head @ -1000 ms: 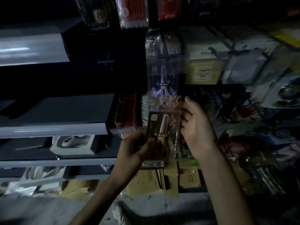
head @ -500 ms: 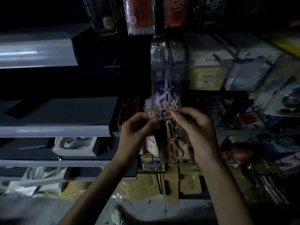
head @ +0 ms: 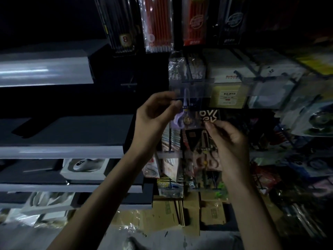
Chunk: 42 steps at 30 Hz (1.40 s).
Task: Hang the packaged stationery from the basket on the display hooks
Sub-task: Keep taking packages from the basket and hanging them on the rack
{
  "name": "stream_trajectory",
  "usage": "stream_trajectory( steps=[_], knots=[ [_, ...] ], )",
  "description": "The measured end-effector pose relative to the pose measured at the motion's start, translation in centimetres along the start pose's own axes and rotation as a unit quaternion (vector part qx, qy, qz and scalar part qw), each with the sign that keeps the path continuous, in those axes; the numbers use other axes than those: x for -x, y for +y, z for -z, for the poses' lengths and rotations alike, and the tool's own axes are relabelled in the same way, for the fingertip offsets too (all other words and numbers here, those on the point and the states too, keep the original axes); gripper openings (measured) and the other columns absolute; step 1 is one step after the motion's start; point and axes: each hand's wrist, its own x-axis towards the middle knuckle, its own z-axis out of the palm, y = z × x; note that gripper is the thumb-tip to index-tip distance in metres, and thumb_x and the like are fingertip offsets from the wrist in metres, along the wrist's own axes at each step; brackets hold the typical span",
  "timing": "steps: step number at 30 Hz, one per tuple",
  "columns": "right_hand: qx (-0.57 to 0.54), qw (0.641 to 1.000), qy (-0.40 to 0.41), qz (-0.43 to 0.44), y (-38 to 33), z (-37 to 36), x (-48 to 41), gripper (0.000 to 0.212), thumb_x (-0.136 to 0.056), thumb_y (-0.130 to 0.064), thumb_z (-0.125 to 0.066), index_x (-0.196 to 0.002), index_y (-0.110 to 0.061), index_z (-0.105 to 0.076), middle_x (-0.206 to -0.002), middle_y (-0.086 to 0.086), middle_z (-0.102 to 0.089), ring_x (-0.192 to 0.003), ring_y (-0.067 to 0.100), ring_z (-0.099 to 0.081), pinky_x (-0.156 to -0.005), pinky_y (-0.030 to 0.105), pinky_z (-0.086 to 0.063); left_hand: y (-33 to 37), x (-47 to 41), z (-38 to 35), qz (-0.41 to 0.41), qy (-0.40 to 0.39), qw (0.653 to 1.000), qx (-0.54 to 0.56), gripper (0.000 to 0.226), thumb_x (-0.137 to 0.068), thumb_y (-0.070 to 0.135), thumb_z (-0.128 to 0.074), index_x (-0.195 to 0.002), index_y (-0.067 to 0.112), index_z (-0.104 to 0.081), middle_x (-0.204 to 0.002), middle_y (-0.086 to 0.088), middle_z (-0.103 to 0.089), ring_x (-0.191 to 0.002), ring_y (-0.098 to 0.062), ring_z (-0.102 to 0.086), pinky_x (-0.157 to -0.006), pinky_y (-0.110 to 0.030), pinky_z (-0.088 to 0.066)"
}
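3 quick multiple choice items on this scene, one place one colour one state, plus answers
1. Relative to the scissors packet, where does the red pencil pack hang?
A) below
B) above
C) level, far right

2. What colour are the scissors handles in that packet?
A) green
B) yellow
C) purple

3. What is the left hand doing?
A) pinching the packet's edge
B) hanging idle
C) resting on a shelf

B: it hangs at the view's top.
C: a purple loop shows by the thumb.
A: thumb and finger close on clear plastic.

Left hand (head: pixel 155 114) and right hand (head: pixel 229 141) both pinch a scissors pack (head: pixel 189 112), below hanging pen packs (head: pixel 158 24).
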Motion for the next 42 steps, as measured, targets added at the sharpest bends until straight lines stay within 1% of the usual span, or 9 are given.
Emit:
stream_trajectory(
  steps=[4, 10, 14, 19, 26, 30, 33, 38, 42],
  knots=[
    [0.006, 1.000, 0.000, 0.016, -0.1, 0.2, -0.3, 0.018, -0.090, -0.038, -0.075, -0.104, -0.027, -0.077, -0.101, -0.007, -0.078, -0.097, 0.009, -0.071, -0.080, 0.030, -0.049, 1.1, -0.1, 0.6, 0.001, -0.044, 0.999, 0.006, 0.017, -0.101, 0.017, -0.067, -0.114, 0.007, -0.071, -0.104, -0.009, -0.072, -0.097, -0.021, -0.068, -0.094, -0.045, -0.054],
    [-0.028, 0.999, 0.000, 0.015, -0.6, -0.4, -0.7, 0.010, -0.087, -0.026, -0.079, -0.096, -0.022, -0.077, -0.093, -0.008, -0.080, -0.089, 0.004, -0.073, -0.078, 0.024, -0.051, 4.2, 0.4, 0.5, -0.014, -0.107, 0.993, 0.043, 0.024, -0.102, 0.018, -0.062, -0.121, 0.004, -0.068, -0.101, -0.012, -0.068, -0.089, -0.024, -0.065, -0.086, -0.037, -0.055],
    [-0.048, 0.999, -0.002, 0.020, -1.4, -1.1, -0.8, 0.015, -0.086, -0.028, -0.081, -0.100, -0.022, -0.078, -0.098, -0.007, -0.080, -0.097, 0.010, -0.074, -0.084, 0.031, -0.055, 6.0, 0.3, 1.0, -0.026, -0.129, 0.991, 0.039, 0.031, -0.105, 0.018, -0.058, -0.133, 0.007, -0.064, -0.097, -0.010, -0.069, -0.086, -0.024, -0.065, -0.084, -0.036, -0.055],
    [-0.083, 0.995, 0.012, 0.052, -2.7, -2.3, -1.1, 0.014, -0.087, -0.027, -0.080, -0.100, -0.022, -0.078, -0.098, -0.006, -0.080, -0.098, 0.009, -0.074, -0.081, 0.025, -0.054, 6.9, 0.1, 1.1, -0.028, -0.148, 0.989, 0.002, 0.039, -0.100, 0.021, -0.057, -0.138, 0.010, -0.062, -0.093, -0.011, -0.070, -0.086, -0.022, -0.068, -0.084, -0.031, -0.056],
    [-0.086, 0.993, 0.008, 0.086, -3.5, -3.9, -2.8, 0.010, -0.088, -0.025, -0.081, -0.097, -0.021, -0.078, -0.096, -0.005, -0.080, -0.097, 0.010, -0.074, -0.086, 0.031, -0.058, 6.6, 0.0, 1.5, -0.025, -0.163, 0.985, -0.046, 0.039, -0.105, 0.017, -0.057, -0.144, 0.014, -0.058, -0.097, -0.015, -0.069, -0.090, -0.025, -0.067, -0.087, -0.041, -0.054],
    [-0.086, 0.991, 0.011, 0.104, -3.5, -4.9, -3.6, 0.021, -0.089, -0.032, -0.080, -0.100, -0.015, -0.078, -0.096, 0.002, -0.079, -0.097, 0.022, -0.075, -0.089, 0.051, -0.060, 6.5, 0.1, 1.4, -0.028, -0.162, 0.985, -0.060, 0.040, -0.105, 0.017, -0.057, -0.145, 0.016, -0.057, -0.099, -0.021, -0.065, -0.092, -0.027, -0.066, -0.089, -0.044, -0.054],
    [-0.101, 0.990, 0.012, 0.100, -3.4, -5.4, -4.1, 0.028, -0.089, -0.033, -0.080, -0.104, -0.010, -0.076, -0.098, 0.005, -0.079, -0.098, 0.026, -0.074, -0.090, 0.055, -0.059, 6.4, 0.2, 1.2, -0.030, -0.160, 0.985, -0.059, 0.041, -0.105, 0.017, -0.056, -0.146, 0.014, -0.056, -0.098, -0.019, -0.065, -0.092, -0.028, -0.066, -0.090, -0.044, -0.055],
    [-0.102, 0.989, 0.019, 0.102, -3.4, -5.8, -4.5, 0.030, -0.090, -0.028, -0.077, -0.108, -0.005, -0.074, -0.102, 0.007, -0.077, -0.101, 0.023, -0.073, -0.087, 0.041, -0.061, 6.1, 0.1, 1.0, -0.045, -0.152, 0.986, -0.058, 0.040, -0.105, 0.013, -0.055, -0.146, 0.010, -0.055, -0.096, -0.017, -0.064, -0.089, -0.027, -0.065, -0.089, -0.045, -0.055],
    [-0.094, 0.988, 0.029, 0.120, -3.2, -6.0, -4.7, 0.026, -0.091, -0.026, -0.077, -0.107, -0.005, -0.073, -0.101, 0.005, -0.077, -0.097, 0.018, -0.073, -0.082, 0.034, -0.059, 5.8, -0.1, 1.0, -0.057, -0.148, 0.986, -0.051, 0.042, -0.103, 0.014, -0.056, -0.145, 0.008, -0.054, -0.095, -0.024, -0.061, -0.087, -0.027, -0.064, -0.088, -0.043, -0.055]
  ],
)
